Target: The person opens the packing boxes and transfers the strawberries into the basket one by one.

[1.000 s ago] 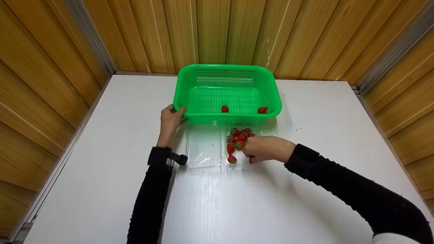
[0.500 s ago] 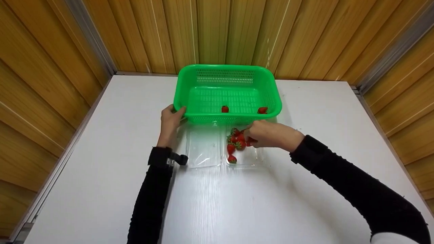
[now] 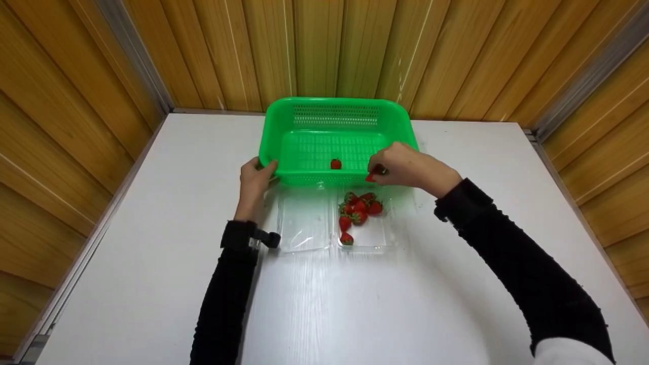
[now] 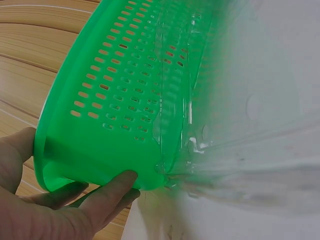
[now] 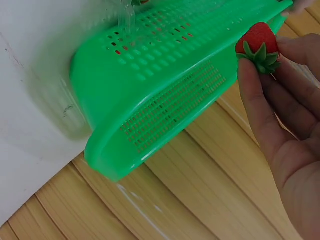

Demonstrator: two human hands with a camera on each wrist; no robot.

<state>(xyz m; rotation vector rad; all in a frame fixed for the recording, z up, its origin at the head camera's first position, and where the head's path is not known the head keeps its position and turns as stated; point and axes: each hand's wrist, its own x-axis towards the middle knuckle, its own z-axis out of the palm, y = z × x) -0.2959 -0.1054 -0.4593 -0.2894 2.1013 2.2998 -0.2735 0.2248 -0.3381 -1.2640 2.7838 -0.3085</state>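
Observation:
My left hand grips the front left corner of a green plastic basket; in the left wrist view its thumb is at the rim and the fingers lie against the outer wall. Over the basket's front rim, my right hand pinches a strawberry between thumb and fingertips, its green leaves facing the palm. One strawberry lies inside the basket near the front wall. Several strawberries sit in the right half of an unfolded clear plastic box; its left half holds none.
The clear box lies flat on the white table, right against the basket's front. Wood-patterned panels stand close behind the basket and along both sides.
My right hand has moved from the clear box up to the basket's front rim with a strawberry, and now hides the strawberry at the basket's right. My left hand keeps its grip.

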